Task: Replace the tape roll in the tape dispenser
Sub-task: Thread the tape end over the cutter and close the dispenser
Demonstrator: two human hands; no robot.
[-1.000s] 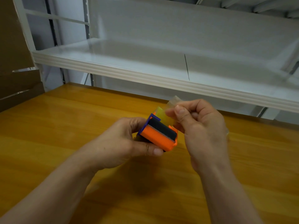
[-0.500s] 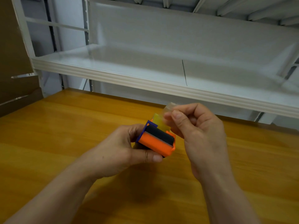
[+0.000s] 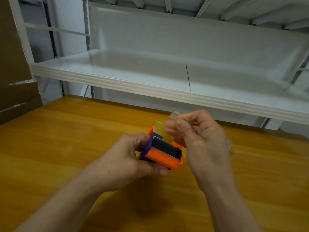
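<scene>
My left hand (image 3: 127,158) grips a small orange tape dispenser (image 3: 163,155) with a blue side plate and a dark roller, held a little above the wooden table (image 3: 50,148). A strip of clear yellowish tape (image 3: 161,128) rises from the dispenser's far end. My right hand (image 3: 199,139) pinches the free end of that strip between thumb and fingers, just right of the dispenser. The tape roll inside the dispenser is hidden by my left hand.
A white metal shelf (image 3: 150,87) overhangs the table's far edge at about hand height. Brown cardboard (image 3: 15,91) leans at the far left. Bare tabletop lies on both sides of my hands.
The dispenser has tilted slightly, showing more of its orange far end. My right hand has drawn the tape end a little up and right. The view has shifted a little.
</scene>
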